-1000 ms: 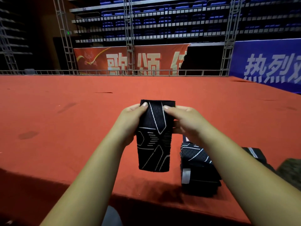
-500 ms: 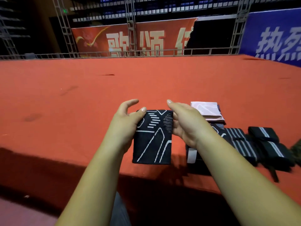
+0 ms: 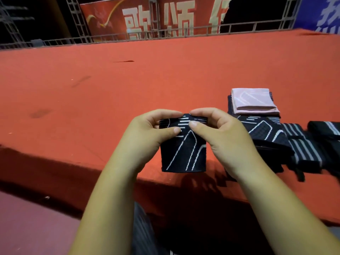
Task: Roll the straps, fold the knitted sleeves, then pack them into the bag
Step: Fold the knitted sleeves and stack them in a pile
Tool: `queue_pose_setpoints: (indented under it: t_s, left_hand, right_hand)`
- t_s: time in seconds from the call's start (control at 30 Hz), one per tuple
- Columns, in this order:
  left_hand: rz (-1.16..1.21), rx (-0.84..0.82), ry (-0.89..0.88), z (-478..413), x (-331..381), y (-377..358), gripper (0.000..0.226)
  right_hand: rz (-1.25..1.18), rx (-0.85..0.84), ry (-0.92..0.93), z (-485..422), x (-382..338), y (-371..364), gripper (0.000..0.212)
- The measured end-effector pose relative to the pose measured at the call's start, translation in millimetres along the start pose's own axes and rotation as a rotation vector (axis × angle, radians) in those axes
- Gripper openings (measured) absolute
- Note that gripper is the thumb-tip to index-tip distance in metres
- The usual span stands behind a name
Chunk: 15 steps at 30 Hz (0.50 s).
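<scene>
A black knitted sleeve (image 3: pixel 184 155) with white line patterns hangs doubled over in the air above the red platform's front edge. My left hand (image 3: pixel 152 131) pinches its folded top edge on the left, and my right hand (image 3: pixel 219 129) pinches it on the right, thumbs in front. To the right lies another black patterned sleeve (image 3: pixel 266 133), and behind it a folded pink sleeve (image 3: pixel 253 100) rests on a dark one. Black straps with grey stripes (image 3: pixel 303 148) lie rolled at the far right. No bag is in view.
The red carpeted platform (image 3: pixel 128 92) stretches far back to a metal railing (image 3: pixel 165 34) with red and blue banners behind. Its front edge drops to a darker floor (image 3: pixel 27 227) near my legs.
The sleeve hung at full length, then was folded in half; both hands have closed in on the folded top edge. The view tilted down, showing the sleeves and straps at right.
</scene>
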<state>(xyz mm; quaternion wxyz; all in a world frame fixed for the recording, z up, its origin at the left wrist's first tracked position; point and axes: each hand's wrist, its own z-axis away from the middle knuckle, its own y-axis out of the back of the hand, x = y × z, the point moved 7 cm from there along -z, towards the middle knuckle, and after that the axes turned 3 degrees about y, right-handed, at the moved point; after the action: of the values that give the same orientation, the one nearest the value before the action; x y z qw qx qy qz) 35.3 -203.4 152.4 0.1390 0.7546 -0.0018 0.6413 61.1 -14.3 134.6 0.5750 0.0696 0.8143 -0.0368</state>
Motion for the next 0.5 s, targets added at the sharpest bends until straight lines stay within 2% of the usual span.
queue_pose_setpoints:
  t_s: [0.1,0.5]
  left_hand:
    - [0.02,0.029,0.003,0,-8,-3,0.034]
    - [-0.057,0.208,-0.07,2,-24,-3,0.03]
  right_hand:
    - [0.09,-0.039,0.046,3,6,3,0.028]
    - [0.551,0.059,0.342,7,11,4,0.021]
